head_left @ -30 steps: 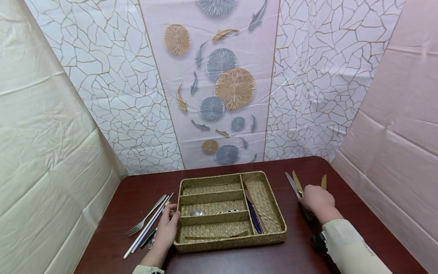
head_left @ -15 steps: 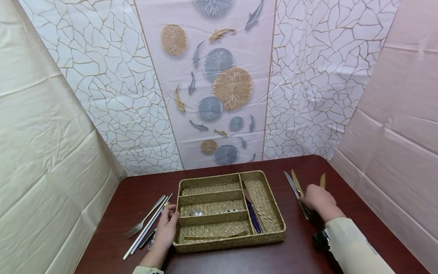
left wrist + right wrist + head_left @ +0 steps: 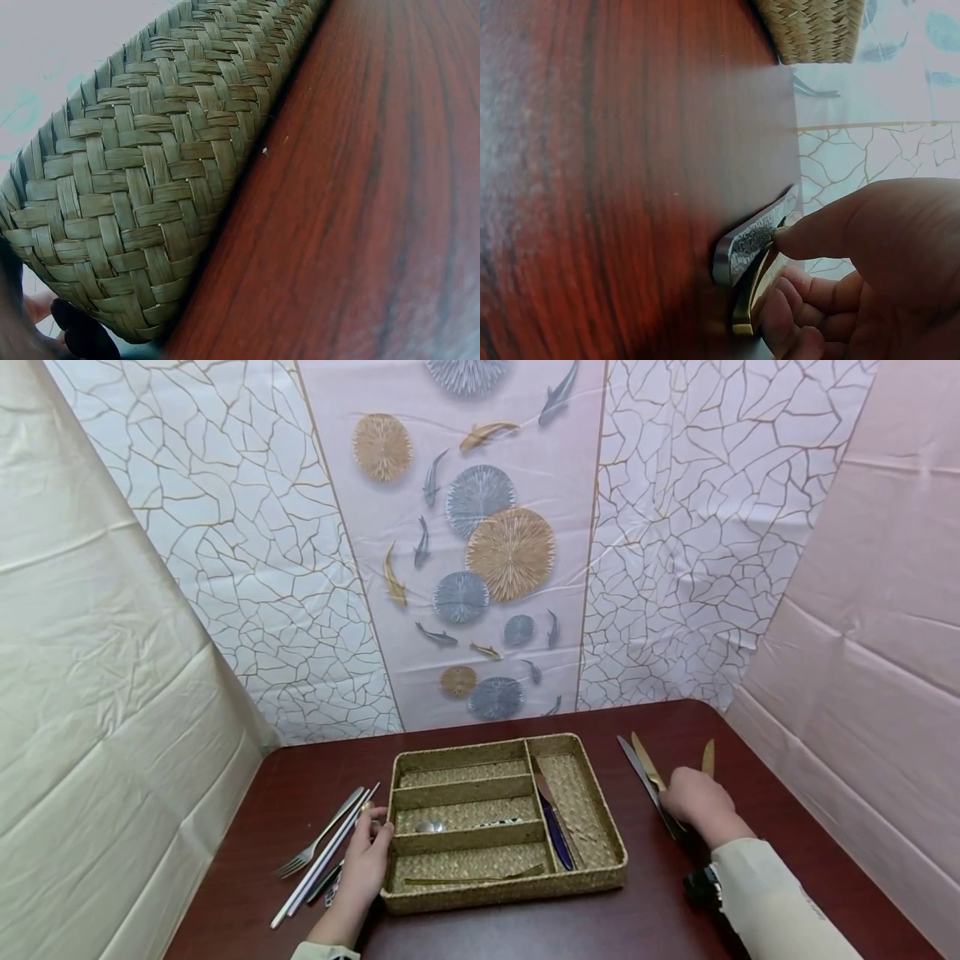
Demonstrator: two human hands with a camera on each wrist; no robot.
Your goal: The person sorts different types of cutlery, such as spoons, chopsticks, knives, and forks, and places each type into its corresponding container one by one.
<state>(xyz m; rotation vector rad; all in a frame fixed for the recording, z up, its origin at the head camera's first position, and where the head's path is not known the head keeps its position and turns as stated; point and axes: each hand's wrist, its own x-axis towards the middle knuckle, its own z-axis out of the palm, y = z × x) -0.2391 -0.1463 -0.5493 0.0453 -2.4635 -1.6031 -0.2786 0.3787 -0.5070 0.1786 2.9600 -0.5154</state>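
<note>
At the right, my right hand (image 3: 697,800) pinches a gold table knife (image 3: 647,760) by its handle, thumb against fingers. A silver table knife (image 3: 637,762) lies close along its left side. Another gold knife (image 3: 708,757) shows its blade beyond the hand; its handle is hidden. My left hand (image 3: 365,860) rests against the left wall of a woven cutlery tray (image 3: 510,897), fingers loosely bent. The tray holds a purple-handled knife (image 3: 557,835), a spoon (image 3: 430,827) and a thin gold fork (image 3: 480,880) in separate compartments.
Left of the tray lie a silver fork (image 3: 307,856), pale chopsticks (image 3: 311,875) and darker handles partly behind the left hand. The dark red tabletop (image 3: 540,935) ends at a patterned cloth backdrop (image 3: 495,543), with plain cloth on both sides.
The gold knife and the silver knife have shifted slightly left at their blade tips while the right hand holds the gold one. The left hand and the tray stay put.
</note>
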